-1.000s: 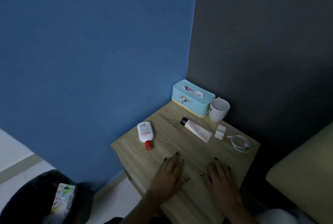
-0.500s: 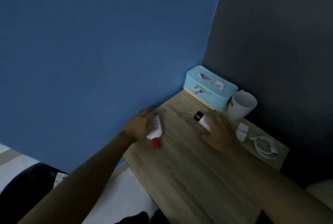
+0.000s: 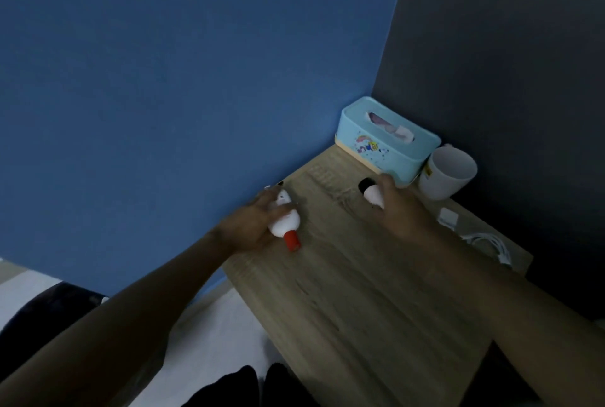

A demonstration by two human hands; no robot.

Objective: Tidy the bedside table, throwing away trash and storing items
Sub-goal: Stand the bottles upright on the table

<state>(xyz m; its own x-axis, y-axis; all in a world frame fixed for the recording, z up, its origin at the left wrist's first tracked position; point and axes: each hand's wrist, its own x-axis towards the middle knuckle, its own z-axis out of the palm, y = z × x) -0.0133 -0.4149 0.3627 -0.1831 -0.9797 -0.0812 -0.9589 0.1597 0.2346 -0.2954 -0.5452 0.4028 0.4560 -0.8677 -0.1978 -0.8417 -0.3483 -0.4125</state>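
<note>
On the wooden bedside table point(image 3: 366, 302), my left hand point(image 3: 255, 226) grips a small white bottle with a red cap point(image 3: 285, 222) near the table's left edge; the cap points toward me. My right hand point(image 3: 401, 208) curls round a white tube with a black cap point(image 3: 371, 192) near the middle back, and covers most of the tube. Both items are at or just above the tabletop.
A light-blue tissue box point(image 3: 386, 141) and a white mug point(image 3: 447, 172) stand in the back corner. A white charger plug point(image 3: 448, 217) and coiled white cable point(image 3: 489, 243) lie at the right edge. A black bin point(image 3: 42, 311) shows at lower left on the floor.
Both hands left the table's front edge and reached forward. The left has closed round the red-capped bottle, the right round the black-capped tube. The camera moved closer and to the left.
</note>
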